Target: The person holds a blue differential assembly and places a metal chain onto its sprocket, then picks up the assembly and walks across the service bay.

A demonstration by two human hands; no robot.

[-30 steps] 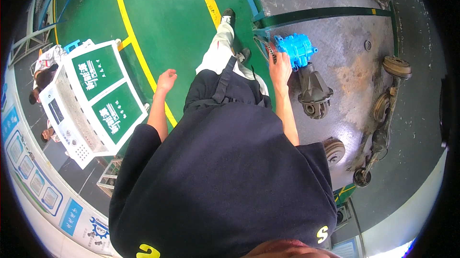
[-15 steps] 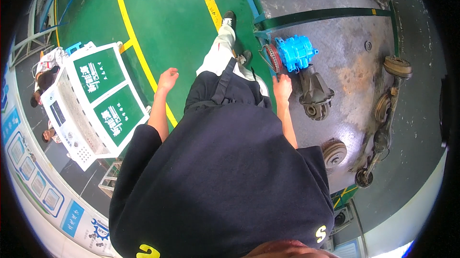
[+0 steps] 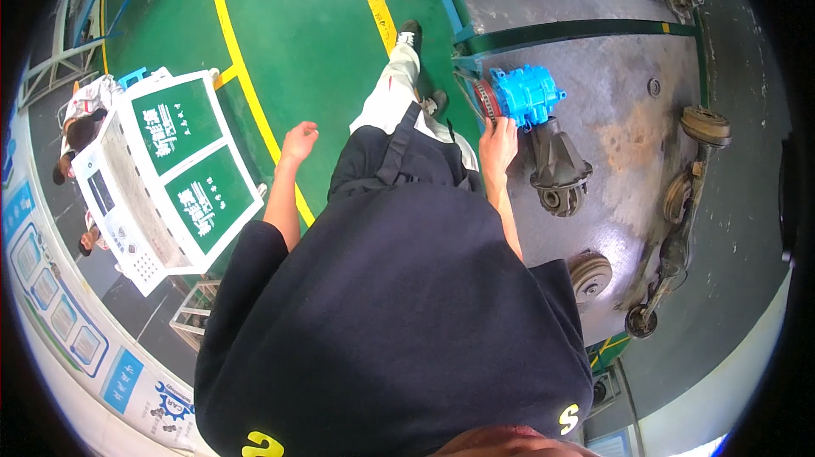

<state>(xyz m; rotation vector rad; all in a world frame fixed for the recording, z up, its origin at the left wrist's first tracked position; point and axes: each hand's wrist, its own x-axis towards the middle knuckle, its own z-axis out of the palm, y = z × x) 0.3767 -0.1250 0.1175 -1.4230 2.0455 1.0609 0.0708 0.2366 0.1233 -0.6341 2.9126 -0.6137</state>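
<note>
My right hand (image 3: 498, 144) is up beside a bright blue cast housing (image 3: 526, 94), which looks like a gearbox or pump, on the grey platform to my right. A reddish-brown toothed ring (image 3: 486, 101) is on the left end of the housing. The fingertips lie just below this ring, slightly apart; whether they touch it I cannot make out. Nothing shows in that hand. Below the housing lies a dark metal differential-like casting (image 3: 558, 170). My left hand (image 3: 299, 143) hangs in the air over the green floor, empty, its fingers loosely bent.
A white-framed cabinet (image 3: 197, 263) with green panels stands at left, with people beyond it. Brake drums (image 3: 590, 277) and an axle (image 3: 675, 251) lie on the grey platform (image 3: 624, 211). A dark green bar (image 3: 577, 32) crosses it. Yellow lines (image 3: 246, 87) mark the floor.
My right hand has turned, its fingers now pointing up and grouped beneath the toothed ring instead of reaching to the left. The left hand stays nearly in place. The view has shifted slightly.
</note>
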